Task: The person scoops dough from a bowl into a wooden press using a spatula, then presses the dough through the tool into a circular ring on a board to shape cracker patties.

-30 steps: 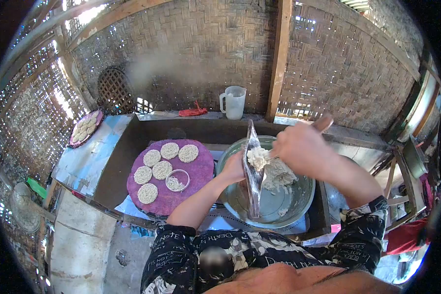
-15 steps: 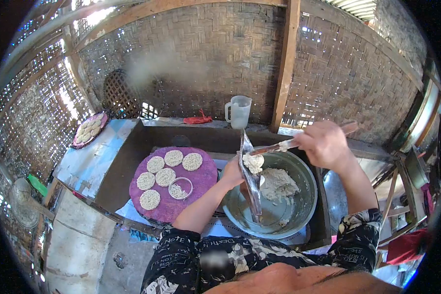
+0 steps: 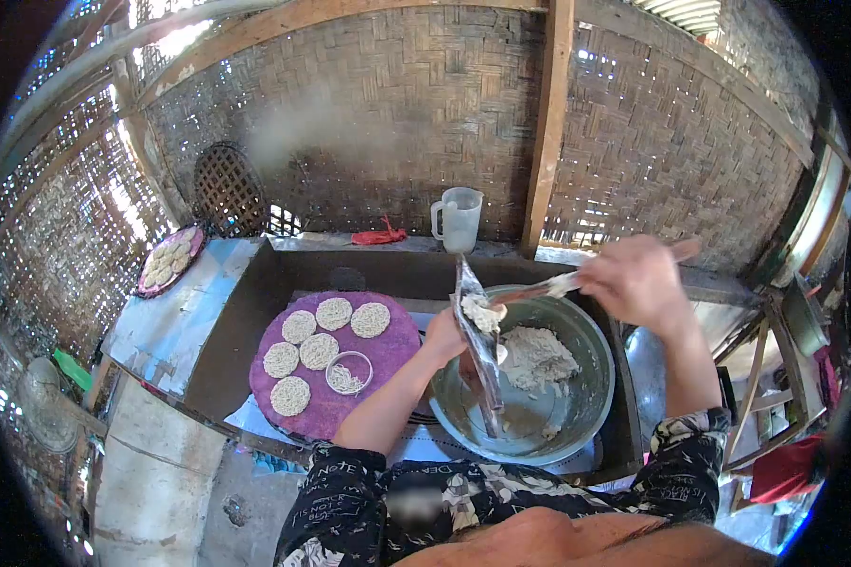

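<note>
My left hand (image 3: 447,333) is closed round a long dark board-like tool (image 3: 479,364), tilted over the left part of a large green basin (image 3: 596,416). White dough (image 3: 482,314) lies on the tool's upper part. My right hand (image 3: 635,282) grips a wooden spatula (image 3: 529,291), whose tip touches that dough. A bigger mass of dough (image 3: 541,359) rests in the basin. Left of my left hand, a purple round mat (image 3: 397,345) bears several round noodle-like cakes (image 3: 371,319) and a white ring (image 3: 367,359) with some strands inside.
Behind the trough, a clear plastic jug (image 3: 460,222) stands on the ledge beside a red bag (image 3: 378,234). At the left, a tray of pale rounds (image 3: 170,260) leans on a blue-white surface (image 3: 175,321). A wooden post (image 3: 550,123) rises behind the basin.
My right hand has swung outward to the right, and the spatula now reaches across to the dough on the tool. The tool with my left hand has shifted slightly left.
</note>
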